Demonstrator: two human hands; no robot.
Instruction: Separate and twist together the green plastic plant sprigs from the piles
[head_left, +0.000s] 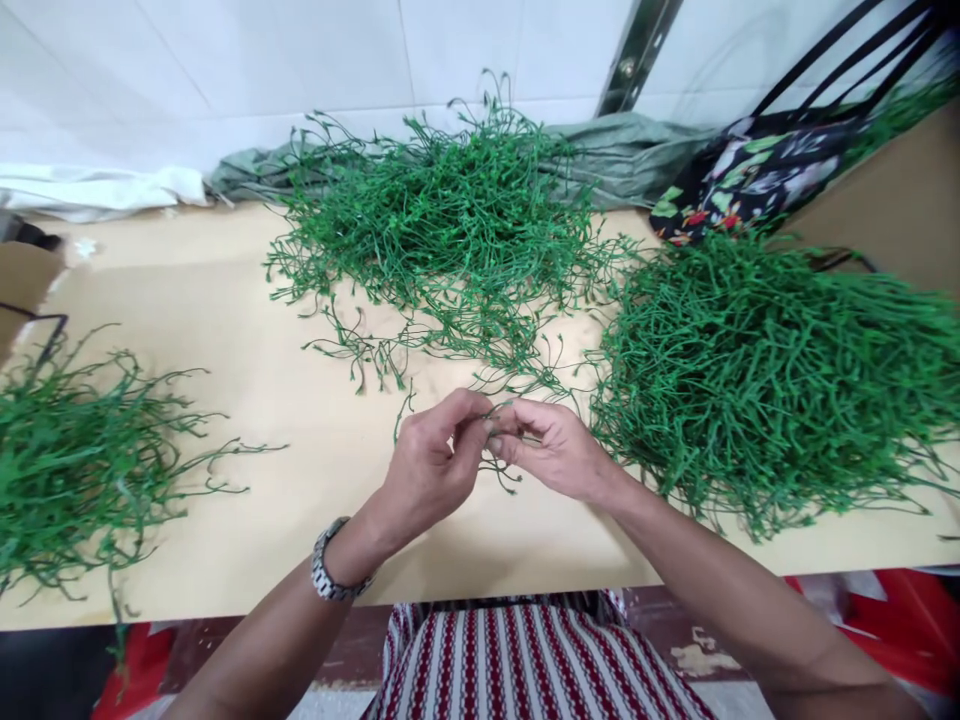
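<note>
Over the middle of the table, my left hand (439,455) and my right hand (551,445) meet fingertip to fingertip, both pinched on a thin green artificial stem (504,472). Its lower strands hang just below my fingers; the joint between them is mostly hidden by the thumbs. Just beyond my hands spreads a loose pile of green artificial stems (450,210) with small budded tips. A thicker heap of stems (772,380) lies close to my right forearm. Farther off on the left is another bunch of stems (75,460), partly hanging over the front edge.
The pale table (225,540) backs onto a white tiled wall (300,60). Green cloth (622,150) lies along the wall. A floral black bag (750,180) and a cardboard box (892,200) stand at back right; another box (26,285) is on the left.
</note>
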